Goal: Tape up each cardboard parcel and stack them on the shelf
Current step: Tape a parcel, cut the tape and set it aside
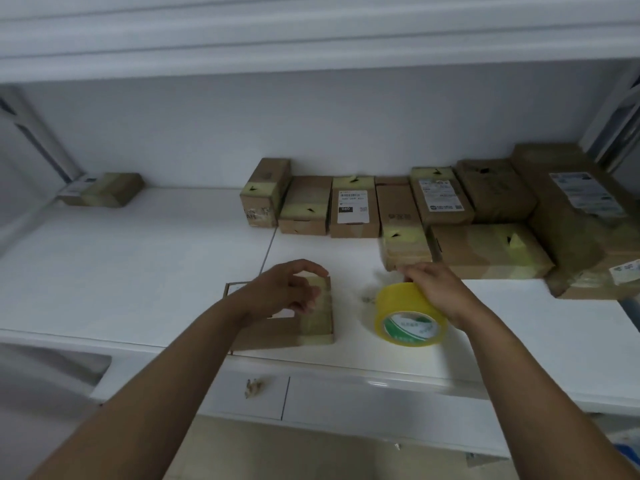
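Landmark: the parcel [304, 317] lying flat at the front edge of the white counter [138, 271]; all places below are given from it.
Parcel: brown cardboard with a band of yellowish tape already wrapped round its right end; the left part looks bare, with a pale label partly hidden under the wrist.
Left hand [287, 289]: hovers over the parcel's top, fingers loosely curled and apart, clenching nothing; whether the fingertips touch the cardboard I cannot tell. It seems placed to steady the parcel or to lift it.
Right hand [436, 289]: just right of the parcel, fingers curled over the far top of the tape roll, gripping it.
Tape roll [410, 315]: yellow, green-and-white core facing the camera, standing on edge on the counter, apart from the parcel. Probably kept in hand so the next strip is ready.
Taped boxes [353, 206]: a row behind the parcel and to its right, against the back wall, some stacked, most showing tape bands with little folded tabs.
Lone box [104, 190]: far behind and left of the parcel, in the corner.
Step, as I judge it: the right end is sealed; either the bare end gets tape or the parcel joins the row.
Risk: the parcel sits near the counter edge and could be nudged off.
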Action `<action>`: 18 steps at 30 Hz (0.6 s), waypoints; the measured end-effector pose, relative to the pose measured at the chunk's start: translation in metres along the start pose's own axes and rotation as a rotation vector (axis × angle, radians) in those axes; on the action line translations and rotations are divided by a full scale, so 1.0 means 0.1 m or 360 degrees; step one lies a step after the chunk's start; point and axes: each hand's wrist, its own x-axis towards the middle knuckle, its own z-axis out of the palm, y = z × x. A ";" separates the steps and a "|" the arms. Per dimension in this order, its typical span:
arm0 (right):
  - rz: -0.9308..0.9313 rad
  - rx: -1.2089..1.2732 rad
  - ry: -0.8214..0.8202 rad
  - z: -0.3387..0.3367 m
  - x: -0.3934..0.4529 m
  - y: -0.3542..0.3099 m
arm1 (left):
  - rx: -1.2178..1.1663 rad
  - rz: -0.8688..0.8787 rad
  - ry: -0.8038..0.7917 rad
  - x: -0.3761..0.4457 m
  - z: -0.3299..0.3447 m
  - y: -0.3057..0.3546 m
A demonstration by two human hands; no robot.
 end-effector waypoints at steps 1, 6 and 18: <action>0.0002 -0.0060 -0.0085 0.02 0.01 0.01 | -0.0005 -0.0015 0.0026 0.00 -0.01 0.00; 0.0055 -0.0985 -0.0401 0.03 0.09 -0.12 | 0.0090 -0.0028 0.0056 0.03 0.00 0.05; -0.0397 -0.0411 -0.0853 0.74 0.27 -0.64 | 0.0367 -0.0110 -0.0009 0.09 -0.03 0.05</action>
